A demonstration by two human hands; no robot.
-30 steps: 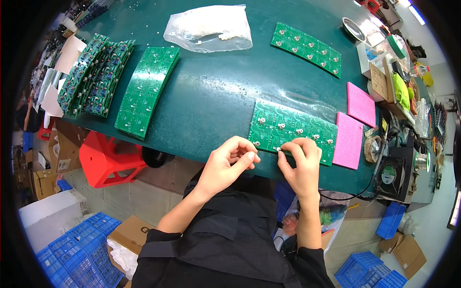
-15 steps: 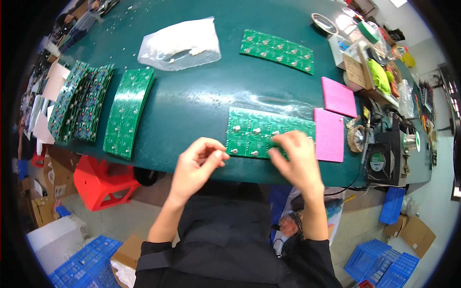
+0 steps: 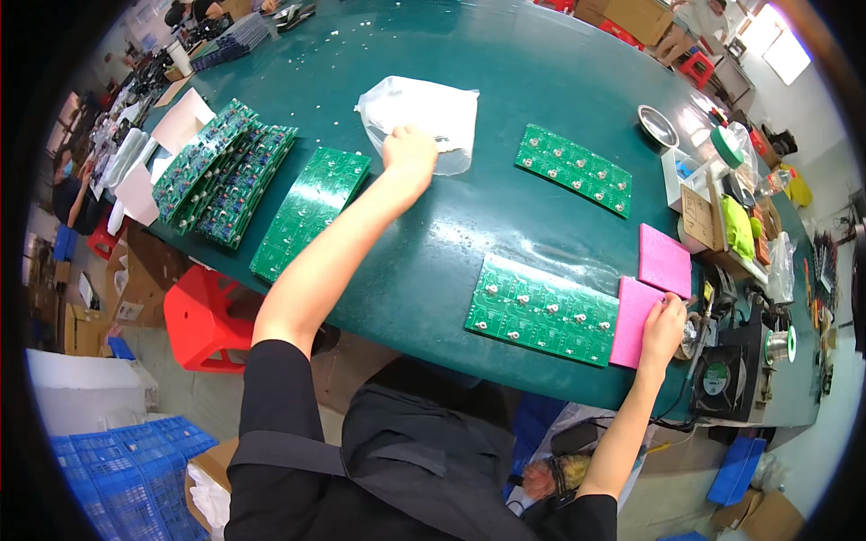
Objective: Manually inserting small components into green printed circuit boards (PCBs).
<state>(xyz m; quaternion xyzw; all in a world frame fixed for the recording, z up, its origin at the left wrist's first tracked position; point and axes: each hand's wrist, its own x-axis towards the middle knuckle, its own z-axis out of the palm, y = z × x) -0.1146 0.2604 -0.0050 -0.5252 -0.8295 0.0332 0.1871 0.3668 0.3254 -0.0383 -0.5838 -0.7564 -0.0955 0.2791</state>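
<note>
My left hand (image 3: 410,164) reaches across the table to a clear plastic bag (image 3: 419,101) with white contents. Its fingers are bent down at the bag's opening, and their tips are hidden. Over the nearer pink foam pad (image 3: 631,320), my right hand (image 3: 663,332) has thumb and fingers pinched together; what is between them is too small to make out. Just left of that pad lies a green circuit board panel (image 3: 541,311) with several round metal parts standing on it. A similar green panel (image 3: 575,171) with metal parts lies farther back.
A stack of green panels (image 3: 311,207) lies at left, beside upright populated circuit boards (image 3: 239,180). A second pink pad (image 3: 666,260), a soldering iron (image 3: 704,329), a black fan unit (image 3: 726,370) and a solder spool (image 3: 780,345) sit at right. A red stool (image 3: 207,320) stands below the table edge.
My left hand has moved from beside the near panel forward to the plastic bag. My right hand has left the panel and moved right to the pink pad. The view has shifted.
</note>
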